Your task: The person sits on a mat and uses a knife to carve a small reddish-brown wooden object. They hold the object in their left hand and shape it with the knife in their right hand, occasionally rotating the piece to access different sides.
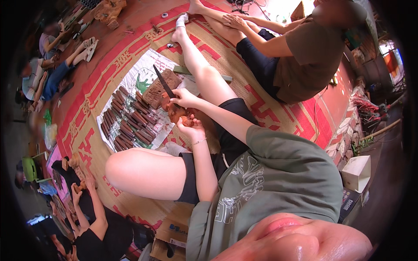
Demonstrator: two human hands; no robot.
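My right hand grips one end of a long, dark, flat, tapering tool; whether it is a file or a knife I cannot tell. Its tip points up and left over a brown rough block. Palm up below it, my left hand has its fingers curled round a reddish-brown carved wooden piece, whose shape is partly hidden by my hands. Left of the block, several chisels with brown wooden handles lie in rows on a white printed sack.
A patterned red and straw-coloured mat spreads beneath me. One person sits close by at the upper right; another in black works at the lower left. An opened cardboard box stands by my left side. A flat greenish bar lies beyond the block.
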